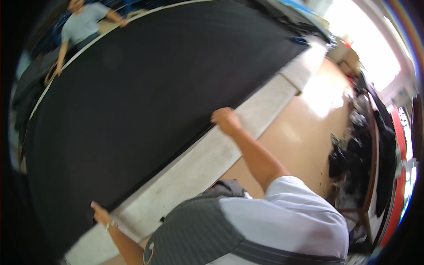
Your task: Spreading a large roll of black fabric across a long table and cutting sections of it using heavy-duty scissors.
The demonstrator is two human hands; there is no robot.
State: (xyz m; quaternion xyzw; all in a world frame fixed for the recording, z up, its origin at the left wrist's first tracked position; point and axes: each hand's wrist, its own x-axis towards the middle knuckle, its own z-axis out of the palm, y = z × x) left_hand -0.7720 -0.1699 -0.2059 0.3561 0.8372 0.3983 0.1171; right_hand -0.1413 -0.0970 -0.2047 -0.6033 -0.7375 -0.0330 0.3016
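Note:
Black fabric (pixel 132 97) lies spread over a long pale table (pixel 190 170), its near edge running diagonally from lower left to upper right. At the lower left, my left hand (pixel 102 215), with a watch on the wrist, grips that edge, thumb on top and the other fingers mostly hidden. Farther along to the right, my right hand (pixel 227 121) is closed at the same edge, its fingers bent down onto the fabric. Both arms are spread well apart.
Across the table, another person (pixel 84 24) has both hands at the fabric's far edge. A small dark blue object (pixel 299 40) lies at the table's upper right. Tan floor (pixel 287 128) separates the table from a rack (pixel 371 163) with black bags (pixel 346 154).

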